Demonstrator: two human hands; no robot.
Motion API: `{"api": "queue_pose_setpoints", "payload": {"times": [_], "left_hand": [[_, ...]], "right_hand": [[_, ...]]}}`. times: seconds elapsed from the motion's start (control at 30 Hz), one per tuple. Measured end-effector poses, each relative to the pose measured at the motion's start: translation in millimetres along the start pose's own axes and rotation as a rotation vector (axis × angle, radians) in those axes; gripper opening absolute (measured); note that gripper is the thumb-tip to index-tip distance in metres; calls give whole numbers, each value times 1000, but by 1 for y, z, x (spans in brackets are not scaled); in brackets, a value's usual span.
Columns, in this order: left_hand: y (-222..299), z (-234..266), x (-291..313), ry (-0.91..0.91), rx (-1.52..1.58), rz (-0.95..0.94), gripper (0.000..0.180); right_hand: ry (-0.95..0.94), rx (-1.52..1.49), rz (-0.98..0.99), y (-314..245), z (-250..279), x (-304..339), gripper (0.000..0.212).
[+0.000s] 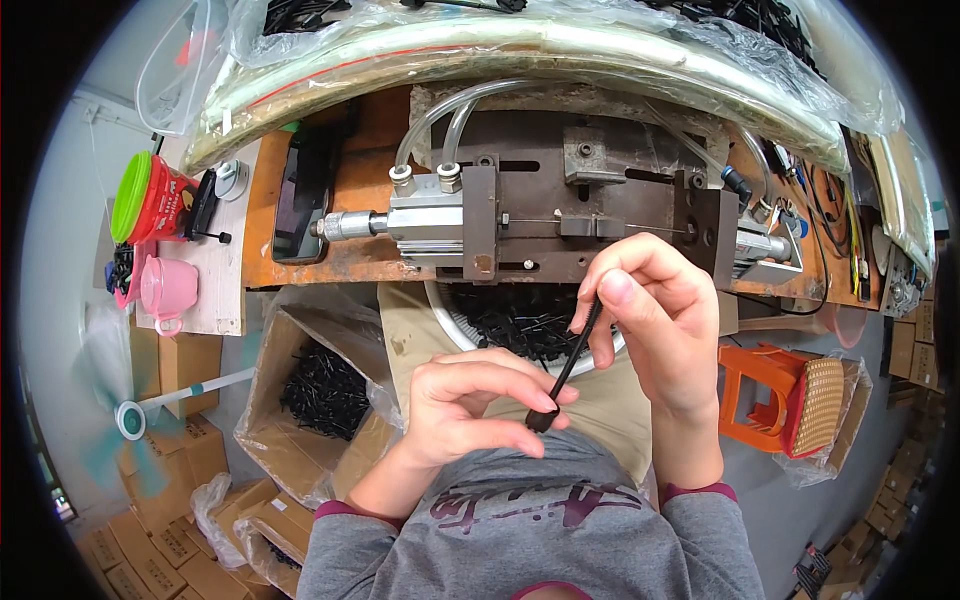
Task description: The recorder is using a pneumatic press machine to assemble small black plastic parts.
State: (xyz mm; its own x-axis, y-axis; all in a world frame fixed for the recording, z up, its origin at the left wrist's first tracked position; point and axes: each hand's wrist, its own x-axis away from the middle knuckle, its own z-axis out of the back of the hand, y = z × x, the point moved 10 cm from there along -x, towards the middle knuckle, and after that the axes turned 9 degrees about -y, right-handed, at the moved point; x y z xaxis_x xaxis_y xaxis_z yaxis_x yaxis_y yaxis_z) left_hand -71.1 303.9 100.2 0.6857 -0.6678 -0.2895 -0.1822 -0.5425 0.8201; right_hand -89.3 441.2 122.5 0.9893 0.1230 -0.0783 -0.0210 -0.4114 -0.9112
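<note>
A thin black plastic rod (571,372) with a thicker knob at its lower end slants between my two hands. My left hand (470,400) pinches it near the knobbed end, thumb and index finger closed around it. At the rod's upper end, the thumb and fingers of my right hand (650,310) grip it. Both hands are above my lap, just in front of a dark metal fixture (545,215) on the bench. Under my hands, a round white-rimmed container (455,322) in my lap holds many similar black pieces.
Pneumatic cylinders (428,225) with clear hoses flank the fixture on the wooden bench (265,210). A phone (302,190) lies at left, near a pink cup (168,288). Below stands a carton (285,440) of black parts. An orange stool (765,400) stands right; bagged parts (740,25) lie behind.
</note>
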Motion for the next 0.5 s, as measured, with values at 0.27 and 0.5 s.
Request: {"api": "queue_pose_setpoints", "payload": {"times": [0.27,0.5], "left_hand": [[12,-2,1,-5,-277,-104,36],[14,-5,0,-28,-397,-81,30]], "right_hand": [[44,57,43,-4,2,3,9],[70,69,63,-6,4,6,9]]}}
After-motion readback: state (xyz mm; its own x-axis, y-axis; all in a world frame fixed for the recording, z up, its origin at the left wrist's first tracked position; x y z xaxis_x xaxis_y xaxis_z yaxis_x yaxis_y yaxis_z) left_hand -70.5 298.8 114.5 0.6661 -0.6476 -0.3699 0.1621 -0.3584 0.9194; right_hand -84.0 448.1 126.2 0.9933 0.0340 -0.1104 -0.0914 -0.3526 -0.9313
